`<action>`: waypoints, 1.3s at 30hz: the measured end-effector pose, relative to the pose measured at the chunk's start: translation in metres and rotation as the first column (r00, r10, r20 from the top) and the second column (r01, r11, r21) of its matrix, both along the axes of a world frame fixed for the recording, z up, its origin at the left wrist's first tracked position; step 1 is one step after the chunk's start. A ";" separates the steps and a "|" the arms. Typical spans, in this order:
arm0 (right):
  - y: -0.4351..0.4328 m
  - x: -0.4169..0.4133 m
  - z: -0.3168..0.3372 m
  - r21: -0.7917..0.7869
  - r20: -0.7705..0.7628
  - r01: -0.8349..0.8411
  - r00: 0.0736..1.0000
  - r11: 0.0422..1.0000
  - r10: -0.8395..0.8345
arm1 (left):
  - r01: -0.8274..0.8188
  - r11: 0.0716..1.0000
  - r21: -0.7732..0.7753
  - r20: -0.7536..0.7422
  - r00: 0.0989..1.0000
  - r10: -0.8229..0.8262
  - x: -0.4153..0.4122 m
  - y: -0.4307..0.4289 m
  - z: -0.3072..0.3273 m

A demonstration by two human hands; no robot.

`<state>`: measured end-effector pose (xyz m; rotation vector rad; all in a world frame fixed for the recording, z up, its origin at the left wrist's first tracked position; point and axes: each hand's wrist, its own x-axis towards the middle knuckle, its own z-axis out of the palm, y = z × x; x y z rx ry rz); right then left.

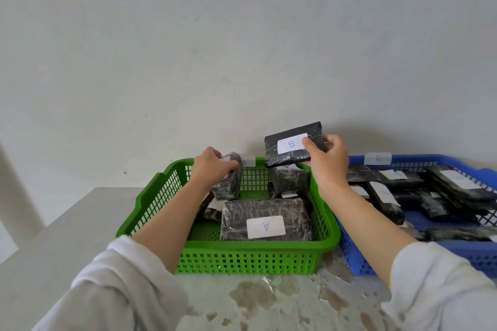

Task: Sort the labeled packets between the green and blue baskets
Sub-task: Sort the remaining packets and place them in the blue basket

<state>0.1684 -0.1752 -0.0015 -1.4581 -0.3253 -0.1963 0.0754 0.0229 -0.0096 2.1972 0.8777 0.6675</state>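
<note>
The black plastic-wrapped packet with the white "B" label (279,158) is in the air at centre frame, above the far right corner of the green plastic lattice basket (258,246). Your right grip (329,162) pinches it by one short end only, thumb on the label face. That looks like the main risk. Held at one end, the slick wrap could swivel or slip, and a drop from here would likely land among the A packets.

Carry it clear to the blue plastic lattice basket (457,258) at the right of the frame, which bears a "B" tag (377,158). That basket already looks heaped, so a packet tossed in might slide off the pile.

Your left grip (212,168) is closed round a smaller dark wrapped packet (230,183), standing on end at the back left of the green basket. Your fingers cover most of its label and I cannot read it. Check it before you let go. With both hands loaded, a missort seems easy.

The large flat packet labelled "A" (265,220) lies at the front of the green basket, on the pale stained surface (269,298).
</note>
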 end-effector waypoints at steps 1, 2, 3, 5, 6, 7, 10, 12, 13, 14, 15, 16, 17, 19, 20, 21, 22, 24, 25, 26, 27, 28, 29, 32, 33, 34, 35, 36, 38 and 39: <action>0.001 -0.002 0.000 0.000 0.007 -0.005 1.000 1.000 0.005 | 0.001 0.999 0.036 0.002 1.000 -0.002 -0.007 0.005 0.003; 0.002 -0.004 0.000 -0.004 0.014 -0.007 1.000 1.000 0.007 | 0.003 0.996 0.093 -0.018 1.000 -0.001 -0.016 0.010 0.004; 0.003 -0.005 0.000 -0.010 0.022 -0.005 1.000 1.000 0.006 | 0.005 0.987 0.163 -0.067 0.998 0.006 -0.024 0.014 0.005; 0.003 -0.007 -0.001 -0.017 0.033 0.004 0.999 1.000 -0.003 | 0.026 0.962 0.273 -0.185 0.982 0.026 -0.038 0.022 0.001; 0.003 -0.007 -0.001 -0.014 0.038 0.013 0.999 1.000 -0.012 | 0.039 0.959 0.280 -0.228 0.973 0.026 -0.044 0.025 -0.001; 0.002 -0.007 -0.001 -0.008 0.044 0.025 0.999 1.000 -0.025 | 0.050 0.964 0.263 -0.256 0.966 0.020 -0.048 0.027 -0.003; -0.003 -0.006 -0.002 0.013 0.077 0.085 0.993 0.996 -0.086 | 0.075 0.966 0.247 -0.297 0.955 0.002 -0.046 0.024 -0.004; -0.008 -0.003 -0.002 0.027 0.096 0.136 0.986 0.990 -0.138 | 0.087 0.942 0.325 -0.302 0.953 0.016 -0.036 0.013 -0.002; -0.012 -0.002 -0.001 0.039 0.096 0.158 0.982 0.987 -0.161 | 0.096 0.924 0.369 -0.296 0.955 0.019 -0.029 0.005 -0.001; -0.016 0.000 -0.001 0.052 0.092 0.176 0.979 0.983 -0.180 | 0.115 0.911 0.396 -0.277 0.961 -0.001 -0.022 -0.004 0.000; -0.020 0.002 0.000 0.066 0.086 0.190 0.977 0.980 -0.195 | 0.147 0.910 0.387 -0.251 0.967 -0.050 -0.013 -0.015 0.001; -0.024 0.004 0.001 0.077 0.076 0.200 0.976 0.977 -0.206 | 0.190 0.924 0.333 -0.219 0.968 -0.120 -0.004 -0.027 0.001; -0.029 0.006 0.002 0.086 0.065 0.208 0.975 0.974 -0.214 | 0.236 0.941 0.240 -0.200 0.961 -0.190 0.006 -0.041 0.002; -0.038 0.011 0.002 0.095 0.040 0.221 0.973 0.971 -0.226 | 0.316 0.949 0.018 -0.209 0.929 -0.306 0.025 -0.067 0.001; -0.042 0.013 0.002 0.101 0.027 0.224 0.973 0.969 -0.228 | 0.339 0.939 -0.064 -0.233 0.910 -0.344 0.034 -0.077 -0.001; -0.046 0.016 0.002 0.106 0.017 0.224 0.974 0.969 -0.227 | 0.345 0.931 -0.114 -0.258 0.895 -0.364 0.041 -0.084 -0.003; -0.050 0.018 0.001 0.106 0.011 0.225 0.974 0.969 -0.228 | 0.339 0.930 -0.142 -0.274 0.889 -0.366 0.046 -0.090 -0.004; -0.056 0.023 0.000 0.098 0.006 0.233 0.972 0.968 -0.235 | 0.309 0.934 -0.178 -0.263 0.900 -0.348 0.053 -0.092 -0.005; -0.059 0.024 0.000 0.099 0.004 0.235 0.972 0.967 -0.237 | 0.309 0.928 -0.210 -0.238 0.904 -0.355 0.054 -0.091 -0.005; -0.061 0.026 -0.001 0.103 0.001 0.235 0.972 0.966 -0.237 | 0.315 0.916 -0.249 -0.209 0.906 -0.368 0.055 -0.090 -0.004; -0.062 0.027 -0.002 0.108 -0.004 0.234 0.972 0.966 -0.235 | 0.326 0.901 -0.286 -0.181 0.905 -0.385 0.053 -0.089 -0.003; -0.062 0.027 -0.003 0.112 -0.009 0.230 0.973 0.967 -0.231 | 0.341 0.888 -0.309 -0.149 0.905 -0.399 0.051 -0.087 -0.003; -0.062 0.027 -0.004 0.116 -0.014 0.226 0.974 0.967 -0.226 | 0.359 0.877 -0.321 -0.114 0.904 -0.412 0.048 -0.086 -0.003; -0.059 0.025 -0.006 0.128 -0.021 0.208 0.978 0.970 -0.207 | 0.436 0.880 -0.189 -0.066 0.888 -0.454 0.041 -0.083 -0.003; -0.058 0.024 -0.006 0.131 -0.020 0.201 0.980 0.971 -0.200 | 0.440 0.890 -0.121 -0.103 0.886 -0.452 0.040 -0.084 -0.003; -0.056 0.023 -0.006 0.131 -0.018 0.194 0.981 0.972 -0.193 | 0.442 0.895 -0.059 -0.153 0.882 -0.446 0.040 -0.085 -0.003; -0.056 0.022 -0.007 0.126 -0.016 0.188 0.982 0.974 -0.188 | 0.445 0.895 -0.030 -0.209 0.873 -0.441 0.041 -0.087 -0.004; -0.055 0.021 -0.007 0.122 -0.013 0.182 0.983 0.976 -0.182 | 0.446 0.894 -0.034 -0.248 0.863 -0.440 0.043 -0.088 -0.006; -0.055 0.020 -0.008 0.122 -0.009 0.172 0.985 0.978 -0.172 | 0.428 0.904 -0.026 -0.259 0.870 -0.419 0.045 -0.091 -0.011; -0.055 0.019 -0.008 0.120 -0.008 0.170 0.985 0.978 -0.170 | 0.404 0.914 0.012 -0.242 0.889 -0.390 0.045 -0.092 -0.013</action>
